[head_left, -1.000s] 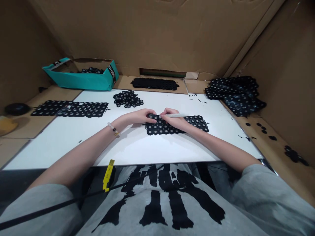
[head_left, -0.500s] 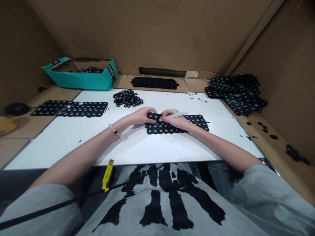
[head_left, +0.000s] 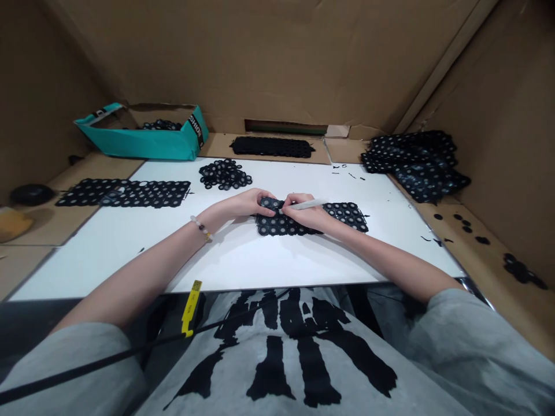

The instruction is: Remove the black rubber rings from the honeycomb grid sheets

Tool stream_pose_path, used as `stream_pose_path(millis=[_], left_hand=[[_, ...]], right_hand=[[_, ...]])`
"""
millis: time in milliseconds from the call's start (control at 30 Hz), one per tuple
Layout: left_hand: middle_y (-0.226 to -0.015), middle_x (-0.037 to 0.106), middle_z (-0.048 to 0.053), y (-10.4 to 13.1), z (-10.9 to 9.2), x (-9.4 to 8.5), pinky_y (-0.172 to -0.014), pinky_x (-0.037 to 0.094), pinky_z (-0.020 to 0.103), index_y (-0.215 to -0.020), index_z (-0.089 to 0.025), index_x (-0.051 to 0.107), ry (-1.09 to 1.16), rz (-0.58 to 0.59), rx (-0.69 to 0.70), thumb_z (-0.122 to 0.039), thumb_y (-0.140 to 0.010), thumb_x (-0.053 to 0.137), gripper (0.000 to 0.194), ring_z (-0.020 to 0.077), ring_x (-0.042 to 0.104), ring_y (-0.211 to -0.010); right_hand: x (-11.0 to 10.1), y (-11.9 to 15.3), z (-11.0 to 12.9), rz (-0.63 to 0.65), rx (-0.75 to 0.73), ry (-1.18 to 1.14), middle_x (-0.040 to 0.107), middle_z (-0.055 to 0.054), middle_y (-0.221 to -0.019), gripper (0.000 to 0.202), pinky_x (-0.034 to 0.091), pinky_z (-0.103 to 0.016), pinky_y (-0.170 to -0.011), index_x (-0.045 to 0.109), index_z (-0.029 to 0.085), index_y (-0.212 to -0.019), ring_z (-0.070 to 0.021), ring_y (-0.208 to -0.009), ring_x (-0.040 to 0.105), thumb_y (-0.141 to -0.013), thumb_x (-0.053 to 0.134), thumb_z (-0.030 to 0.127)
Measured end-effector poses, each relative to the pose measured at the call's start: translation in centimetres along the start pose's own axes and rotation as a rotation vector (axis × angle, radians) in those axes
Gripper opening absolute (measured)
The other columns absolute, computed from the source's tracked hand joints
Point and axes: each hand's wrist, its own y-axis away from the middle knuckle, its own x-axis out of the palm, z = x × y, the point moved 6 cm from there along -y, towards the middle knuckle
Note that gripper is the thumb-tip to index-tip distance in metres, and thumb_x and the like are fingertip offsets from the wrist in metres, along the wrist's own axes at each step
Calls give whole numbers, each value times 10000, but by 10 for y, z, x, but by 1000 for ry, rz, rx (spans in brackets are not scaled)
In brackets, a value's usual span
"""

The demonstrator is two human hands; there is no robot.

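A black sheet of joined rings with pale round centres (head_left: 347,215) lies on the white board in front of me. My left hand (head_left: 254,202) pinches the sheet's upper left corner between thumb and fingers. In my right hand (head_left: 306,215), a white pen-like tool (head_left: 310,204) is gripped near its lower end, its back end pointing up and to the right. Its tip meets the sheet's upper left part, close to my left thumb, but the fingers hide the exact contact. My right hand also covers the middle of the sheet.
Loose black rings (head_left: 225,174) lie piled on the white board (head_left: 243,263). Another ring sheet (head_left: 143,193) rests at left, below a teal box (head_left: 143,143). At the back is a black stack (head_left: 272,147); more sheets (head_left: 414,153) are heaped at right, near black scraps (head_left: 466,223).
The white tool's back end has shifted slightly left and down with a small turn of my right hand. My left hand keeps practically the same place on the sheet.
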Motion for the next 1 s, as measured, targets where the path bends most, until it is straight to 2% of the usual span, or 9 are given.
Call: stream_pose_path(millis=[267,467,633,700,833,900,1000], left_hand=[[-983,717,35,0,2,-2,-769,459,280,-1192,-186,673,14,14,-55,-437,-649,826,617,202,623,-886],[-983,724,37,0,3,-3,-724,450,264,-1166,-185,680,39,30,-69,-404,-647,838,585,187,622,-840],[-878,712,28,2,-1,1,-656,429,267,-1171,-182,671,70,97,-75,-401,-679,809,556,177,608,-757],[-831,697,20,2,-3,0,-637,406,266,-1135,-174,681,-7,82,-68,-407,-674,805,532,172,590,-726],[-737,642,4,3,-3,-11,-610,353,263,-968,-168,712,-217,-28,-37,-480,-713,743,404,155,532,-670],[-699,613,3,4,-1,-17,-585,331,261,-882,-168,702,-253,-67,-42,-516,-731,710,380,148,503,-642],[-696,605,6,9,0,-23,-572,324,258,-814,-170,681,-213,-62,-55,-533,-733,695,372,143,489,-634]], right_hand=[[-2,1,-1,-3,-5,7,658,-5,-706,137,368,-252,-629,625,182,-685,-147,-692,552,-780,590,274],[0,1,0,-16,-35,42,662,-6,-720,137,371,-256,-639,619,188,-696,-148,-692,554,-794,573,271],[2,-1,-3,-29,-56,92,669,-18,-755,142,374,-267,-657,624,187,-716,-161,-731,569,-800,566,286],[1,-2,-3,-8,-66,60,671,-17,-758,144,383,-266,-669,626,183,-716,-158,-731,568,-795,572,291],[-3,-1,-4,25,-69,-10,669,-9,-744,148,400,-261,-679,635,177,-715,-150,-727,572,-785,580,295],[-7,-3,-5,42,-59,-13,670,-7,-738,144,406,-261,-677,641,177,-717,-150,-726,575,-779,589,296],[-7,-9,-8,123,5,-61,666,-8,-697,131,421,-255,-629,638,178,-718,-152,-691,589,-771,606,292]])
